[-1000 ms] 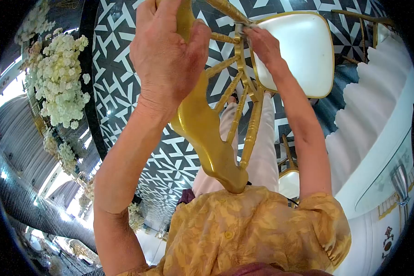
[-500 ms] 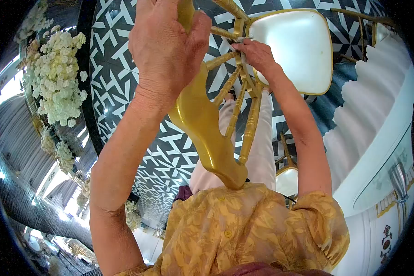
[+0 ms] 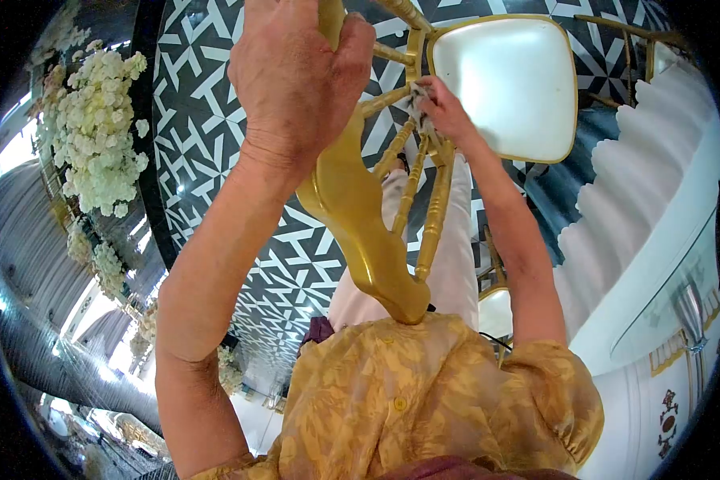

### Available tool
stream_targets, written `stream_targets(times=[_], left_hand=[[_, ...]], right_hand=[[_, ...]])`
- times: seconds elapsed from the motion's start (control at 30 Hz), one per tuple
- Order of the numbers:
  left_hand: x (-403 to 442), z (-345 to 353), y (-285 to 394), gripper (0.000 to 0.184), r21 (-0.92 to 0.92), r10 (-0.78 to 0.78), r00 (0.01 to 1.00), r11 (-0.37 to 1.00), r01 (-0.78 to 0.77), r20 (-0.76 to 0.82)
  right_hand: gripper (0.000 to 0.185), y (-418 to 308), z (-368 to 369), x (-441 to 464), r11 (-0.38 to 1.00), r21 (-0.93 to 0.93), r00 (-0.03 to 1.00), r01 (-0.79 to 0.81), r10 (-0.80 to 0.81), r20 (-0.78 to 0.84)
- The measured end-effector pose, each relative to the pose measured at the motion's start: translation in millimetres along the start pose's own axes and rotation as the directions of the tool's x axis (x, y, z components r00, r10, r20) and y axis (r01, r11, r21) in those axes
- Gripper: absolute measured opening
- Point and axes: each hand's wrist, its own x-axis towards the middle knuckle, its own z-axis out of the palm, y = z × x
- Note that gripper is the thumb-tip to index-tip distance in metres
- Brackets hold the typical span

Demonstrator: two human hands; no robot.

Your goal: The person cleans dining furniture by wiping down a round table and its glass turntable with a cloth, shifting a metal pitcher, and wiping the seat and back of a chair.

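A gold chair (image 3: 360,232) with turned spindles stands in front of me, its curved top rail towards my body. My left hand (image 3: 300,80) is wrapped round the far end of that rail. Beyond the backrest lies the white seat pad (image 3: 504,84), edged in gold. My right hand (image 3: 448,112) pinches a crumpled greyish cloth (image 3: 421,108) against the lower crossbar of the backrest, close to the seat. Part of the cloth is hidden by the fingers.
On the right is a table with a ruffled white cloth (image 3: 624,184) and a glass-like top. White flowers (image 3: 96,132) stand at the left. Another gold chair with a white seat (image 3: 496,312) is partly visible by my right arm. The floor (image 3: 208,144) is patterned black and white.
My right hand has shifted slightly along the crossbar towards me with the cloth, which now shows more. My left hand keeps its hold on the rail.
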Motion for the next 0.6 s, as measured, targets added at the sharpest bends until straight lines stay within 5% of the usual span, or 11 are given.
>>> stream_targets(times=[0.1, 0.23, 0.3, 0.4, 0.53, 0.6], left_hand=[[-1, -2, 4, 0.047, 0.072, -0.026, 1.0, 0.997, 0.025, 0.018], [0, 0, 6, 0.046, -0.069, -0.134, 0.99, 0.988, 0.136, 0.034], [0, 0, 2, 0.046, -0.087, -0.095, 0.995, 0.992, 0.096, 0.016], [0, 0, 2, 0.046, -0.052, -0.045, 0.999, 0.998, 0.045, 0.004], [-2, -9, 14, 0.046, -0.047, 0.015, 0.999, 0.999, -0.013, 0.03], [0, -1, 1, 0.047, 0.014, -0.005, 1.0, 1.0, 0.004, 0.025]], right_hand=[[0.029, 17, 5, 10, 0.926, -0.374, 0.998, -0.054, 0.054, -0.01], [0.025, 8, 13, 16, 0.965, -0.251, 0.99, -0.08, 0.106, 0.092], [0.024, -4, 23, 15, 0.827, -0.558, 0.997, -0.065, 0.083, 0.007], [0.029, -1, 27, 14, 0.718, -0.696, 0.998, -0.022, -0.023, -0.055], [0.031, 4, -7, 13, 0.714, -0.689, 0.992, -0.125, 0.089, -0.087], [0.031, 12, -35, 9, 0.704, -0.627, 0.928, -0.333, 0.126, -0.351]])
